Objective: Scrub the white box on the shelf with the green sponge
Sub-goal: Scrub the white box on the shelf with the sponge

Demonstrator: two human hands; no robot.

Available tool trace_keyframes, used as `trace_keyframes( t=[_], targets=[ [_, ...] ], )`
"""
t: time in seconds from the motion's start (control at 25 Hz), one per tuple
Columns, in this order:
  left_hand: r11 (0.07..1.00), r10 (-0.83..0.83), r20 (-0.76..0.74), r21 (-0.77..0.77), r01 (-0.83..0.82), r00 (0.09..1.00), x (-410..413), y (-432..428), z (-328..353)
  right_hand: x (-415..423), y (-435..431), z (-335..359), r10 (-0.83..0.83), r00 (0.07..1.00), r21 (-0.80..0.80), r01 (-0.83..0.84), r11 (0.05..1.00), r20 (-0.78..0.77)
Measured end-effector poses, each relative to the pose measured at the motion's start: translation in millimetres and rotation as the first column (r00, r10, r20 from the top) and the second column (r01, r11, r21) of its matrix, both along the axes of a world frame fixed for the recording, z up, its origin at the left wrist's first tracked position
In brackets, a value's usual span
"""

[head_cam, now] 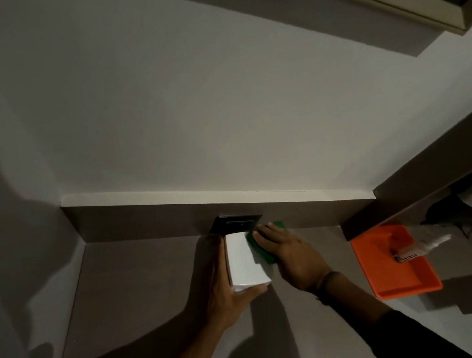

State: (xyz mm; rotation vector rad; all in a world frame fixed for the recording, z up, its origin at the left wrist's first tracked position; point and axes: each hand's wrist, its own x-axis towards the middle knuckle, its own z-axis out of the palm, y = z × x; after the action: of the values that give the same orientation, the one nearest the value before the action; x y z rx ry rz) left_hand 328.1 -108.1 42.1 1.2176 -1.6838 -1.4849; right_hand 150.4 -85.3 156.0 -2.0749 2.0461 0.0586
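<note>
Right hand (290, 254) presses the green sponge (262, 242) flat on the white box's (245, 262) right side, while the left hand (227, 290) grips its other side, probably so it won't slide. Box sits on the shelf (140, 280), left of the orange tray (389, 276).

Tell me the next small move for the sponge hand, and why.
Probably draw the green sponge back along the white box toward its near end: the right hand presses it at the far right edge, while the left hand braces the box.
</note>
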Motion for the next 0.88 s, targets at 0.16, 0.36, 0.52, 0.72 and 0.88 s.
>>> trace_keyframes(
  t=[0.16,0.36,0.52,0.72,0.88],
  targets=[
    [0.994,-0.054,0.149,0.106,0.039,0.987,6.0,0.2,-8.9,43.9,15.2,-4.2,0.249,0.968,0.019,-0.249,0.968,-0.015],
    [0.998,-0.052,0.020,0.038,0.051,0.998,4.8,-5.1,-3.8,8.3,68.6,8.4,0.208,0.978,0.015,-0.207,0.978,-0.009],
    [0.999,-0.049,-0.055,0.011,0.050,0.997,2.9,-2.8,7.7,-9.8,16.6,0.5,0.005,0.998,-0.020,-0.004,1.000,0.055],
    [0.999,-0.024,-0.045,0.023,0.025,0.999,8.8,-4.0,8.1,17.3,-28.7,-7.5,0.036,0.997,0.011,-0.037,0.999,0.074],
    [0.999,0.003,0.037,0.054,-0.005,0.999,-3.1,-0.5,-1.0,24.2,35.1,-2.3,0.240,0.970,0.011,-0.241,0.971,0.034]
  ],
)
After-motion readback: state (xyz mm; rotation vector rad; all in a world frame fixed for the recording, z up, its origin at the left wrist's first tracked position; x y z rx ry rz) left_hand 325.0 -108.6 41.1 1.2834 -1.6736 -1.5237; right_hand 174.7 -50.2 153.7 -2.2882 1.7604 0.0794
